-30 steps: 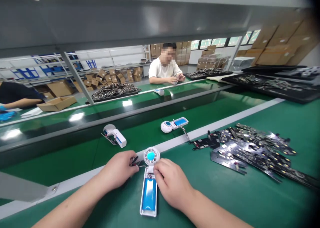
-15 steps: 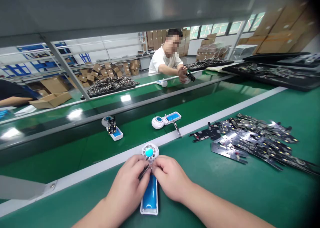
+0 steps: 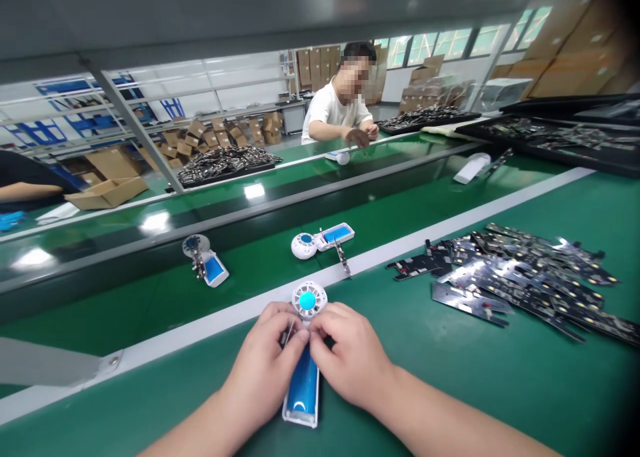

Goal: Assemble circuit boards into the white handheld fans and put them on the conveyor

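Note:
A white handheld fan body [image 3: 309, 300] lies on the green bench in front of me, its round grille with a blue centre pointing away. In its open handle sits a blue battery [image 3: 303, 383]. My left hand [image 3: 267, 357] is closed at the fan's neck, pinching a thin circuit board [image 3: 287, 334] seen nearly edge-on. From the other side my right hand [image 3: 347, 347] meets it, thumb and fingers pressed together over the neck. Whatever lies between those right fingertips is hidden.
Loose circuit boards [image 3: 510, 283] are piled on the right. Beyond the pale rail, the green belt carries a fan [image 3: 304, 245] with a board attached, another fan [image 3: 214, 270] and a white unit [image 3: 473, 168]. A co-worker [image 3: 337, 110] sits opposite. A metal post [image 3: 133, 127] stands left.
The fans on the belt have shifted left, and a white unit with a board now shows at the right. The co-worker's hands have left the board. My hands stay at the fan's neck.

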A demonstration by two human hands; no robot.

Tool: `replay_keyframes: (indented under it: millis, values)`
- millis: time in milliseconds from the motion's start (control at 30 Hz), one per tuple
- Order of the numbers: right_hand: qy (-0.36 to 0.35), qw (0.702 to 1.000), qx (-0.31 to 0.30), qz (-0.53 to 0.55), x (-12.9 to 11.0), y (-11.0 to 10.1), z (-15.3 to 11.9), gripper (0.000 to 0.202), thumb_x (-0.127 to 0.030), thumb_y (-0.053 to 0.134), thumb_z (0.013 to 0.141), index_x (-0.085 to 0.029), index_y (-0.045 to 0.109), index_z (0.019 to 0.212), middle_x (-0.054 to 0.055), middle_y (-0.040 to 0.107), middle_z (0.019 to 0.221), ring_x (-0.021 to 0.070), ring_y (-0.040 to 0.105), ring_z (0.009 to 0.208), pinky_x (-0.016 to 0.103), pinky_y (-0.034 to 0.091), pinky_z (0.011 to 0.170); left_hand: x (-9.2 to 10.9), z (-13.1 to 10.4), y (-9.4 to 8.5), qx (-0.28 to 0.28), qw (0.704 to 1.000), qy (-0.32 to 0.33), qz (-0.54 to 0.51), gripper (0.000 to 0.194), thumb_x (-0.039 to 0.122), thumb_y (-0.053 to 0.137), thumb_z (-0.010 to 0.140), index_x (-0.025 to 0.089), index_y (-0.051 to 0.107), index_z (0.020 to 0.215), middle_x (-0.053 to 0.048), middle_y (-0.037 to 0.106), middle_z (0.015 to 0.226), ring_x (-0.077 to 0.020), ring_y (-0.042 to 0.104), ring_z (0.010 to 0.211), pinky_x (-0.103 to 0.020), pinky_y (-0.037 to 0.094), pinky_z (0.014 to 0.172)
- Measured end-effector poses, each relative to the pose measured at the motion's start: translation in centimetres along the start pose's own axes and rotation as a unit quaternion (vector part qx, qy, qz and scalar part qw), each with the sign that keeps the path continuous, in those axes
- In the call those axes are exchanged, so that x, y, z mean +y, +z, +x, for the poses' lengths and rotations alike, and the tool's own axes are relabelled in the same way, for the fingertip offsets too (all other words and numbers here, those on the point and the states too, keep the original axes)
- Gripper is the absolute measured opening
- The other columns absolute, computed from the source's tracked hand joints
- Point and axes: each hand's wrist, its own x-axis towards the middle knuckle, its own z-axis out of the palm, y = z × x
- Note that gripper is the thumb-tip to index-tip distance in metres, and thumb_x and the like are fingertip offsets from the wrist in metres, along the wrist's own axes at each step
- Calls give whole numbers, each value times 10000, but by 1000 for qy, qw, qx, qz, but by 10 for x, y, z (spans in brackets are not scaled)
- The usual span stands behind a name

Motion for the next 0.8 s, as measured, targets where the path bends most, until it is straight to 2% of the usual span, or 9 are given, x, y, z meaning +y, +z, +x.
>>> replay_keyframes:
  millis: [33,100,167,200,267,333,467,633,800]
  values:
    - [6,1000,2,-1,0,0,0,139,-97,535,784,-192,565,687,12,593,720,175,537,716,295,379,682,0,0,0,5,999,-13,-34,93,251,602,843,223,674,896,-74,621,1114,-214,627,1003,-352,540,880]
    - [23,1000,5,1,-2,0,0,154,-86,535,775,-195,538,668,4,580,700,170,533,705,283,375,661,-1,1,-2,11,993,-50,-109,308,235,658,760,223,687,1066,-78,652,1135,-218,664,980,-352,573,860]
    - [45,999,5,6,-4,1,0,176,-71,533,767,-197,512,647,-5,574,688,161,534,690,266,373,636,-2,1,-4,22,983,-89,-156,472,235,670,725,196,658,1196,-74,714,1050,-228,704,934,-363,597,842]
    - [57,998,5,9,-6,2,0,183,-66,535,763,-197,505,639,-8,573,684,155,533,677,258,371,621,-3,0,-4,37,983,-96,-151,460,238,670,727,185,673,1184,-67,739,990,-232,717,913,-366,604,838]
    - [83,996,6,17,-9,4,-1,179,-62,541,752,-196,511,638,-15,573,676,145,529,649,246,362,593,-4,-4,-2,75,991,-60,-88,310,238,676,750,198,739,1051,-53,761,913,-228,729,869,-356,612,819]
    - [107,994,10,24,-11,6,-3,168,-65,540,747,-197,522,644,-21,567,665,139,521,629,239,350,574,-6,-9,2,106,994,34,-5,151,219,674,789,228,773,903,-40,766,906,-205,729,833,-321,615,792]
    - [140,989,12,41,-12,8,-4,177,-77,538,729,-196,490,607,-35,525,618,127,490,593,235,317,552,-7,-14,10,131,976,165,62,176,151,655,826,249,769,918,-24,763,915,-168,728,809,-258,612,748]
    - [157,986,8,62,-11,6,-3,154,-83,545,707,-192,512,604,-33,528,619,126,488,596,237,318,565,-3,-12,10,143,972,175,69,171,135,649,829,249,755,899,-15,750,865,-156,719,750,-236,607,682]
    - [167,983,-6,76,-11,6,-3,171,-82,535,704,-193,485,584,-32,529,613,128,481,591,241,305,557,-3,-12,9,129,972,184,70,219,113,651,833,261,751,959,-10,745,898,-149,717,792,-226,599,719]
